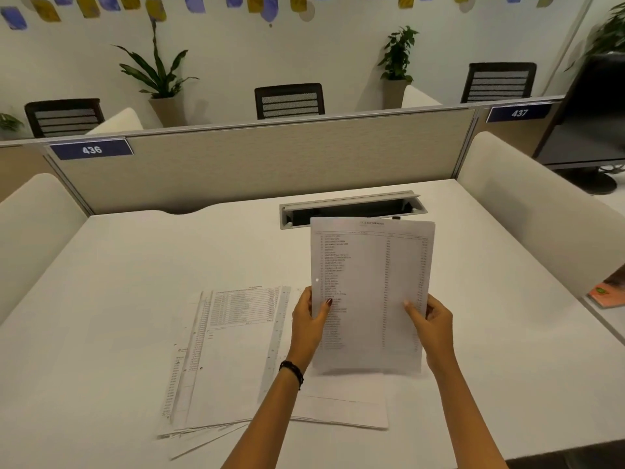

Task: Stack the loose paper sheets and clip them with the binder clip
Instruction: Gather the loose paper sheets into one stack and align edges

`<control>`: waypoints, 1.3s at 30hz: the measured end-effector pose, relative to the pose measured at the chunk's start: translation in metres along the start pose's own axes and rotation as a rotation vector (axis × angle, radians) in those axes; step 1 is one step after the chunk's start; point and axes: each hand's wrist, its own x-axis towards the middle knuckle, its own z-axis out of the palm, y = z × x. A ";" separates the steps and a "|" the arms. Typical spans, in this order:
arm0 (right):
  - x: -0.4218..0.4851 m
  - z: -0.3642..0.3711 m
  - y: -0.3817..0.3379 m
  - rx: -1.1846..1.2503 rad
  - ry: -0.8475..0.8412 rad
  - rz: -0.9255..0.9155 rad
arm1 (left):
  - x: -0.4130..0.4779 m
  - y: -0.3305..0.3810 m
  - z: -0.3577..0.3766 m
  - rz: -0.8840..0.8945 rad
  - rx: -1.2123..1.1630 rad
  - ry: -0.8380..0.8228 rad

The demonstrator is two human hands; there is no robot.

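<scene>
Holding a small stack of sheets [370,292] upright above the desk [118,265], my left hand [306,328] and right hand [434,328] each pinching a side edge, probably to square them. More loose sheets [233,360] lie fanned just left, edges uneven. Binder clip not visible (can't locate it). Open desk all around; cable tray [351,208] behind.

held sheets [370,292] above desk [118,265]; loose sheets [236,360] left
</scene>
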 end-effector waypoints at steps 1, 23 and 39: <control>0.000 -0.001 0.001 -0.004 -0.004 0.005 | 0.002 0.000 -0.003 -0.006 0.010 -0.022; -0.034 0.014 0.077 -0.382 0.112 0.085 | -0.011 -0.058 -0.050 -0.269 0.802 0.159; -0.049 0.035 0.106 -0.899 -0.129 -0.038 | -0.003 -0.060 -0.051 -0.243 0.587 0.239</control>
